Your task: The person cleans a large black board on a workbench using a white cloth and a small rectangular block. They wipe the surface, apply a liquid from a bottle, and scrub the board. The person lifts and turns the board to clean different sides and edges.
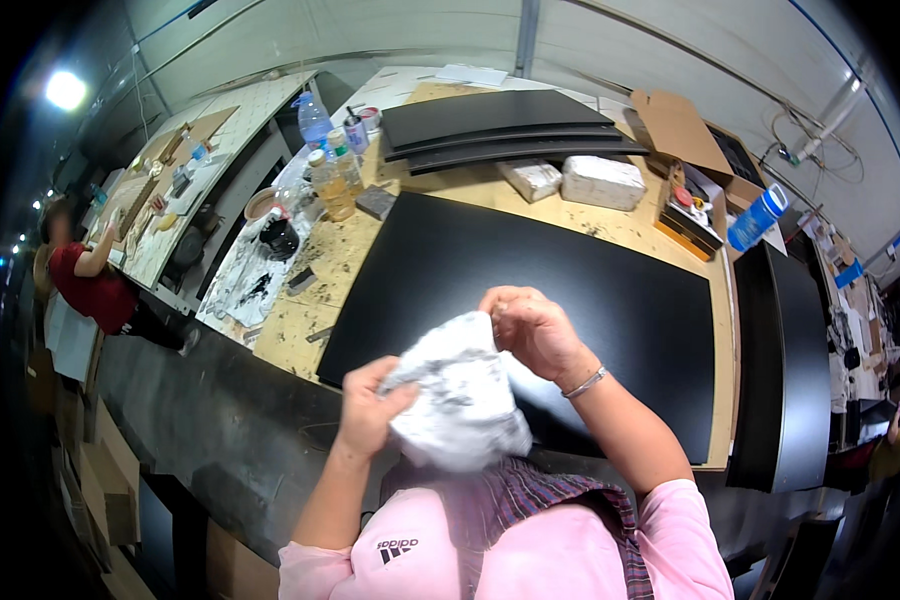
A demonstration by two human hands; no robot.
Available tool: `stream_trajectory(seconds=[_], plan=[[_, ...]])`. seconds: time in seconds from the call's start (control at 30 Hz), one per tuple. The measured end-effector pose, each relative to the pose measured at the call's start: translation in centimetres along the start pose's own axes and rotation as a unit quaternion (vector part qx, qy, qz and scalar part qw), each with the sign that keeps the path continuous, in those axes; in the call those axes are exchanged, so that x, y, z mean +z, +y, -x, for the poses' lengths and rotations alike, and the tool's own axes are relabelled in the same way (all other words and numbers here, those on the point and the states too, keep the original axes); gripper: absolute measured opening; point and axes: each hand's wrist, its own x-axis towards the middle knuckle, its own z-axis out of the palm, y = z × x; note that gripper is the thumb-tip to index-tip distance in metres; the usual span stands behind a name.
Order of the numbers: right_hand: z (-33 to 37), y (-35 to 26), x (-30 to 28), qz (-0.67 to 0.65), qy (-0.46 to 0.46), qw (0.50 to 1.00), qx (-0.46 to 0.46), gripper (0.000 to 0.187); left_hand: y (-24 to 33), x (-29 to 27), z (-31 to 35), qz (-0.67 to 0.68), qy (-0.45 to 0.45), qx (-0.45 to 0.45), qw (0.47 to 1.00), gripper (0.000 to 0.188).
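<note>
A white cloth with dark smudges hangs bunched in front of my body, slightly blurred by motion. My left hand grips its left edge between thumb and fingers. At the cloth's upper right corner, the fingers of my right hand are curled together, seemingly pinching it. A bracelet circles my right wrist. Beneath both hands lies a large flat black panel with a smooth, slightly shiny surface, partly covered by the cloth and my right arm.
Stacked black panels lie at the table's back, near two white wrapped blocks. Bottles and a dark pot stand left. A tool box and blue bottle are right. Another person stands far left.
</note>
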Motion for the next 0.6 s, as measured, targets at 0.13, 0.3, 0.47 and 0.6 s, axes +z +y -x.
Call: stream_trajectory(seconds=[0.13,0.3,0.47,0.6], plan=[[-7.2,0.2,1.1,0.064,0.056,0.996,-0.029,0.018,3.3,-9.6,-1.4,0.193,0.177,0.041,0.964,0.038],[-19.9,2.3,3.5,0.163,0.132,0.977,0.027,0.015,2.9,-22.0,-3.7,0.236,0.211,0.022,0.948,0.045],[-33.1,6.0,1.2,0.358,0.215,0.907,0.045,0.016,-3.4,-25.9,-6.0,0.261,0.228,-0.120,0.930,0.033],[-42.3,9.7,-3.0,0.468,0.286,0.836,-0.019,0.061,-4.5,-25.1,-7.8,0.357,0.167,-0.191,0.899,0.032]])
